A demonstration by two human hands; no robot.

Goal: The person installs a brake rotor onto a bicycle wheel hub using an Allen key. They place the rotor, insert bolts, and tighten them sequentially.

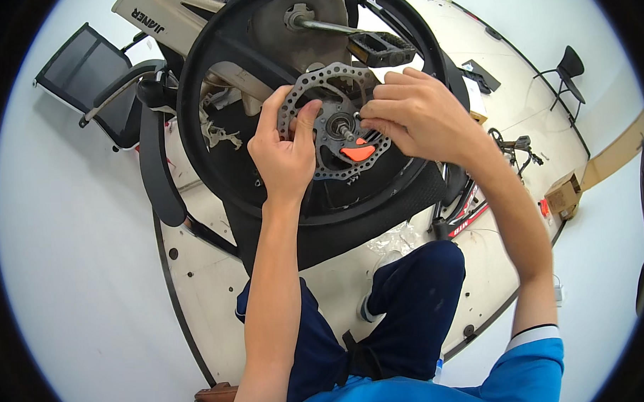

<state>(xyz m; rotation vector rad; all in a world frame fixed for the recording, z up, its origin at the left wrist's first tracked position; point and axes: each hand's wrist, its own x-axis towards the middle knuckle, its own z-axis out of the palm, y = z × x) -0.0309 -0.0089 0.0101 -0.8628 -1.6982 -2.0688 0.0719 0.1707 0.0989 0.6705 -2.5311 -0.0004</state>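
Observation:
A silver brake disc (305,84) with a ring of holes lies over the hub of a black bicycle wheel (189,113). The threaded axle (346,132) sticks up from its centre, and an orange piece (358,153) sits beside the axle. My left hand (284,145) grips the disc's left edge, thumb on top and fingers behind. Just right of the axle, my right hand (418,116) has its fingertips pinched together over the disc; what they hold, if anything, is too small to make out.
The wheel rests on a black chair seat (295,248) with an armrest (161,160) at left. Behind stand a pale bike frame (156,19) and a pedal (382,50). Another office chair (90,74) is far left. Bike parts (515,148) and a cardboard box (564,195) lie right.

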